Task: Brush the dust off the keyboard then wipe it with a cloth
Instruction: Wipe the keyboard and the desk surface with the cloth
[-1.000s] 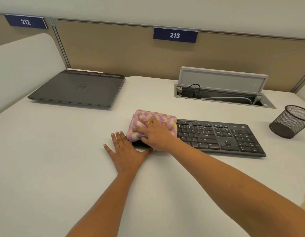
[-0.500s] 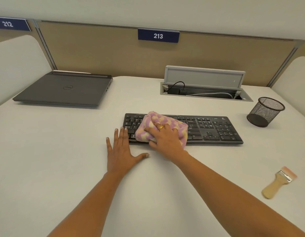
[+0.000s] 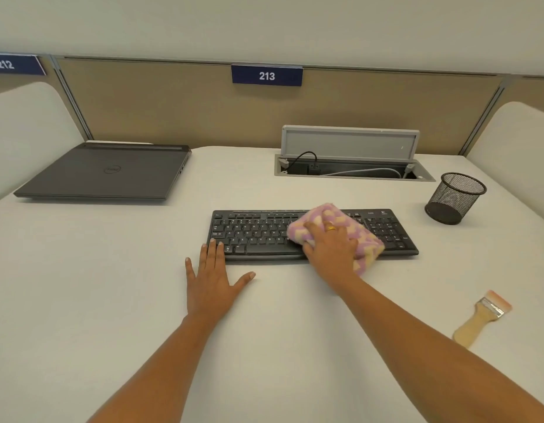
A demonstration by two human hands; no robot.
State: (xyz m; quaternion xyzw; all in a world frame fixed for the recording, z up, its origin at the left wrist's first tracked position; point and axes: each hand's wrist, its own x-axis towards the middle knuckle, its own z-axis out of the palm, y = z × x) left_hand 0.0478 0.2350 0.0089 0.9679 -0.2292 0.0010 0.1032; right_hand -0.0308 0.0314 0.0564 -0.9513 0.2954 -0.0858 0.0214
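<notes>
On the desk (image 3: 112, 300) lies the keyboard (image 3: 255, 236), and the folded cloth (image 3: 318, 216) sits on its right half, so this looks like the wiping step. The right hand (image 3: 331, 245) lies flat on the cloth and presses it down. The left hand (image 3: 211, 279) is spread flat on the desk with fingertips touching the keyboard's near left corner, and the brush (image 3: 481, 319) lies well apart on the right. Next the cloth likely needs an even push over the keys at the right end; the keys under it are hidden, and any dust is too small to see.
</notes>
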